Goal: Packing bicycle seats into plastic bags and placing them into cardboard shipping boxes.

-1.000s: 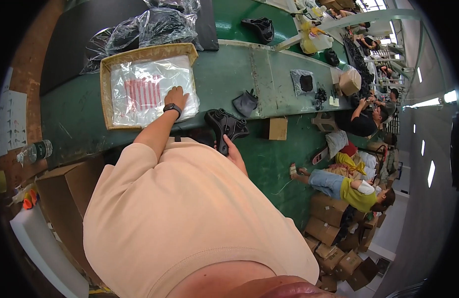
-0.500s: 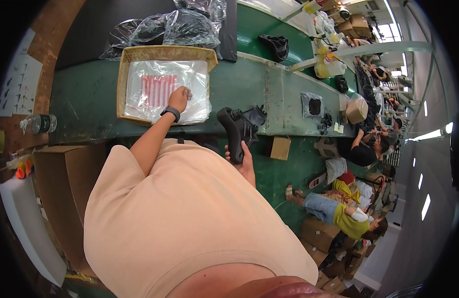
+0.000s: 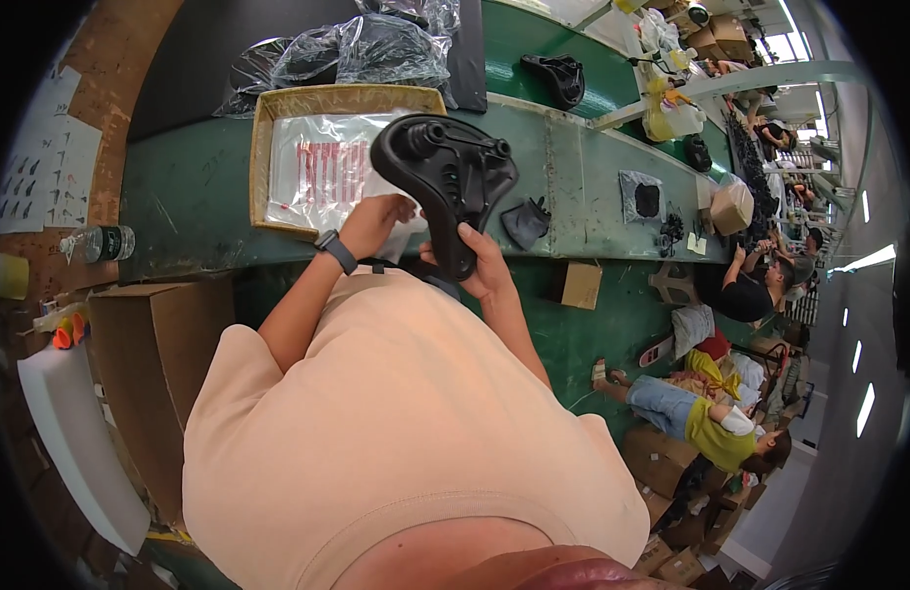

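Observation:
A black bicycle saddle point(image 3: 453, 177), its underside and springs showing, is gripped at its narrow nose by my right hand point(image 3: 485, 264). It hangs over the bench's near edge and covers the right side of a cardboard tray point(image 3: 261, 167). In the tray lies a stack of clear plastic bags point(image 3: 327, 167) with red print. My left hand point(image 3: 381, 222), with a dark watch on the wrist, is at the tray's near right corner. Its fingers pinch clear plastic, apparently a bag, just left of the saddle. A small black folded cover point(image 3: 526, 223) rests on the bench to the right.
Plastic-wrapped black saddles point(image 3: 376, 51) lie behind the tray. Another saddle point(image 3: 556, 79) sits on the green surface beyond. A bottle point(image 3: 99, 243) stands at the left, by a tall carton point(image 3: 165, 374). Farther right, a bagged black item point(image 3: 644, 197) lies on the bench; people work beyond.
The saddle has been raised and turned, underside now showing, over the tray's right side. My left hand has drawn back from the bag stack toward the saddle, pinching plastic.

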`<state>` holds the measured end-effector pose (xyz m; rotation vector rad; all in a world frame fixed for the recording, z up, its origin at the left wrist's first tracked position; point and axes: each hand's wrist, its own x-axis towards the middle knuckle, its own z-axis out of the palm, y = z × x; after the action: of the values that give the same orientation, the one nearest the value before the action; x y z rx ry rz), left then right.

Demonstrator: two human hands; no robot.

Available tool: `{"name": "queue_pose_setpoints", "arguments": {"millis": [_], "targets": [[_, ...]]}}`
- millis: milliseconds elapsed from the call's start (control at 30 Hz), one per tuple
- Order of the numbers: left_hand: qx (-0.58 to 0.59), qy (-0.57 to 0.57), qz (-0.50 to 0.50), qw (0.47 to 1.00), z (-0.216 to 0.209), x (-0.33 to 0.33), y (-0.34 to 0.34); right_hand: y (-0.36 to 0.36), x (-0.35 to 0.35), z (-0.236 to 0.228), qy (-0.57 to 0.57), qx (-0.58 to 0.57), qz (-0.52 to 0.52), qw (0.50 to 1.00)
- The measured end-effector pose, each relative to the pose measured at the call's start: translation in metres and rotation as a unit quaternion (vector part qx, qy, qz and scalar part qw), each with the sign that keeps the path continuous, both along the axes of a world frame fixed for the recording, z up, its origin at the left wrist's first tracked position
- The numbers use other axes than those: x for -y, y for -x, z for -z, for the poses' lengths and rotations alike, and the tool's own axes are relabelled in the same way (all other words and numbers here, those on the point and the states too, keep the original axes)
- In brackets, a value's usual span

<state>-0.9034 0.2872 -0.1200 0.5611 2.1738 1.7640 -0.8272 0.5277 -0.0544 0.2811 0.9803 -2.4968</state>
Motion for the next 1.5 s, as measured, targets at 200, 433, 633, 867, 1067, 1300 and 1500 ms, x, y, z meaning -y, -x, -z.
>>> {"name": "queue_pose_setpoints", "arguments": {"millis": [200, 433, 633, 867, 1067, 1300, 1500], "targets": [[0.054, 0.035, 0.033, 0.997, -0.023, 0.007, -0.032, 0.008, 0.018, 0.002, -0.088, 0.066, -0.018, 0.994], [0.148, -0.16, -0.121, 0.968, -0.032, 0.043, -0.023, -0.004, 0.007, 0.012, 0.037, 0.075, 0.015, 0.996], [0.067, -0.024, 0.005, 0.997, -0.049, 0.029, -0.024, -0.011, 0.003, -0.001, 0.094, 0.078, -0.012, 0.992], [0.058, 0.056, 0.072, 0.994, -0.05, 0.009, -0.037, -0.002, 0.009, 0.011, 0.031, 0.145, -0.015, 0.989], [0.2, -0.135, 0.011, 0.97, -0.056, 0.008, -0.041, -0.008, 0.012, -0.008, 0.088, 0.155, 0.037, 0.983], [0.213, -0.167, -0.023, 0.962, -0.065, 0.019, -0.044, 0.004, 0.017, -0.01, -0.024, 0.069, 0.02, 0.997], [0.242, -0.271, -0.154, 0.919, -0.077, 0.049, -0.036, 0.006, 0.016, -0.005, 0.033, 0.09, 0.032, 0.995]]}}
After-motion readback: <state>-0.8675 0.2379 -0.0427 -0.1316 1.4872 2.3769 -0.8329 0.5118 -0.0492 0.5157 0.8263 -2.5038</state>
